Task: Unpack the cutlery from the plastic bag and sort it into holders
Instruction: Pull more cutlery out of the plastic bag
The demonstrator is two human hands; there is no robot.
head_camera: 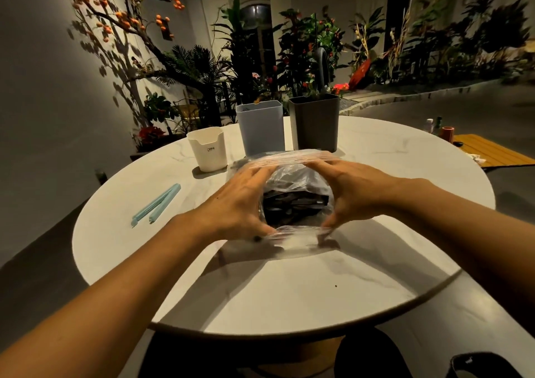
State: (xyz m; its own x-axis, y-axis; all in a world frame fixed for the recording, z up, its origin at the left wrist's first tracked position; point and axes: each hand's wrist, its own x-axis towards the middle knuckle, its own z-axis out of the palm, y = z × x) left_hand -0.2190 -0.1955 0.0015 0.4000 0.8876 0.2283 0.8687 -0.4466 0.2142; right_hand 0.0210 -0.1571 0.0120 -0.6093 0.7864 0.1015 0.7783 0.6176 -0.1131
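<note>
Gripping the plastic bag [292, 181] mouth: left hand [231, 207] and right hand [356, 192] pinching opposite edges, mid-table [289, 291].

Better to spread wide and evenly, exposing the dark cutlery [292, 204]; then grey holder [315, 123], blue holder [260, 125], white holder [207, 149] behind.

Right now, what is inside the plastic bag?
Through the plastic bag's open mouth, dark cutlery lies piled. Single pieces cannot be told apart; both hands and crumpled film cover the rest.
</note>
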